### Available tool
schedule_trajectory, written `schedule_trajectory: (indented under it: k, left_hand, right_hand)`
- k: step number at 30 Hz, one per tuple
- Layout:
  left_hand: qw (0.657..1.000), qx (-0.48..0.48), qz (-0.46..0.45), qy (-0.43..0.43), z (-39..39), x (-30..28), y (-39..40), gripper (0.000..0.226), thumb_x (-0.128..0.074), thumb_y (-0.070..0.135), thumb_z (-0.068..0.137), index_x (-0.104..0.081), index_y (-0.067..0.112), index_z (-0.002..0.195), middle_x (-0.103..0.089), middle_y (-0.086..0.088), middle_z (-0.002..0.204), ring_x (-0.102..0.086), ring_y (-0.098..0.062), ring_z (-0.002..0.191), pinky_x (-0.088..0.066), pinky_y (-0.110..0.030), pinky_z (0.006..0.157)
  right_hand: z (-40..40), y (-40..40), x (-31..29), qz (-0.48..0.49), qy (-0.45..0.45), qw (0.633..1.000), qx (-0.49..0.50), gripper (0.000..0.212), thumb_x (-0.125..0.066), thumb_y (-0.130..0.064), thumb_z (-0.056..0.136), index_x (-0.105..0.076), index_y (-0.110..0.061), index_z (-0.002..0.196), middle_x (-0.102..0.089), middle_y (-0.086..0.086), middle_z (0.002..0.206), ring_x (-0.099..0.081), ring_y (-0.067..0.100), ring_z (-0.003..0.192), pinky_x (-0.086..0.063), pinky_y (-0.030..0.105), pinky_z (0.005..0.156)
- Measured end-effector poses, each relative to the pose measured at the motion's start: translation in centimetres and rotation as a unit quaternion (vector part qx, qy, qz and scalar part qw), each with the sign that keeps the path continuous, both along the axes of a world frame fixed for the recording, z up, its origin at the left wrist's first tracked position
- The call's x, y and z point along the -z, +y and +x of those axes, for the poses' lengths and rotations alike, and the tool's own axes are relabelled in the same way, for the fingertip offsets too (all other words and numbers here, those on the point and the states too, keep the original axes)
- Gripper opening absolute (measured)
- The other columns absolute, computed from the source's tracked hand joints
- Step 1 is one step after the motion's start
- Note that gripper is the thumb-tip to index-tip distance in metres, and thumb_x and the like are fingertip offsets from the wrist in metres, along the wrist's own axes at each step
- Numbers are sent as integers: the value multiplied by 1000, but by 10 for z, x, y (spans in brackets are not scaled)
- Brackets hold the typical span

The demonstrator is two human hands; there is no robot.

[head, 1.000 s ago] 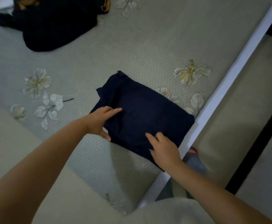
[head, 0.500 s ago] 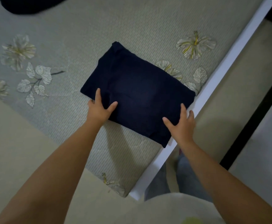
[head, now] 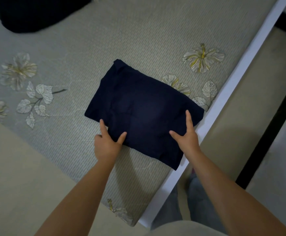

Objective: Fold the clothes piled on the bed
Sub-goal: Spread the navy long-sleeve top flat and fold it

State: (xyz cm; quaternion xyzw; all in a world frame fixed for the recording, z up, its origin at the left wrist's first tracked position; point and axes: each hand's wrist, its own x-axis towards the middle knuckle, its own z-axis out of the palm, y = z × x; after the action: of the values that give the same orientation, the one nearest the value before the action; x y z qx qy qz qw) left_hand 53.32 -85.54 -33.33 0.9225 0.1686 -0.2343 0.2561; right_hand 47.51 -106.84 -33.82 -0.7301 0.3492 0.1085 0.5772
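A navy garment [head: 144, 113], folded into a compact rectangle, lies on the flower-printed bed mat [head: 87, 57] close to the bed's right edge. My left hand [head: 107, 143] rests on its near-left corner, index finger along the side edge and thumb on top of the cloth. My right hand [head: 187, 138] presses on the near-right part, index finger and thumb spread flat on the fabric. A dark pile of unfolded clothes [head: 36, 12] sits at the top left, partly cut off by the frame.
The white bed rail [head: 240, 74] runs diagonally just right of the garment, with floor beyond it. A plain beige cover [head: 19, 176] fills the lower left. My legs and feet [head: 195, 189] stand on the floor beside the rail.
Both hands slid from the top of the folded garment to its near corners, fingers spreading out flat. The garment now lies smoother and squarer. The dark pile has slipped toward the frame's top.
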Motion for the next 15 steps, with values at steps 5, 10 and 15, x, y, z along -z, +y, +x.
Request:
schedule_trajectory:
  k: [5,10,15]
  left_hand:
    - [997,52,36,-53,58,3,12,103,-66,56,71,-5,23,148,-30,-21,140,-33,-34,127,-31,-47,106]
    - [995,93,0,-24,92,12,-4,106,-70,60,64,-9,31,146,-26,-21,143,-29,-35,131,-27,-49,109]
    - [987,93,-114,61,82,11,-22,106,-75,42,70,0,38,145,-21,-18,143,-33,-32,128,-31,-39,105]
  right_hand:
    - [0,-22,-1,-18,-11,999,-45,81,-58,-1,86,-10,-32,144,-29,-2,148,-32,8,128,-27,10,95]
    - [8,-62,-1,-65,22,995,-69,81,-60,-4,86,-10,-30,145,-35,-1,144,-36,6,117,-29,14,92]
    - [16,-78,-5,-25,26,997,-73,87,-63,-11,85,0,-41,137,-26,-17,134,-30,2,117,-28,18,96]
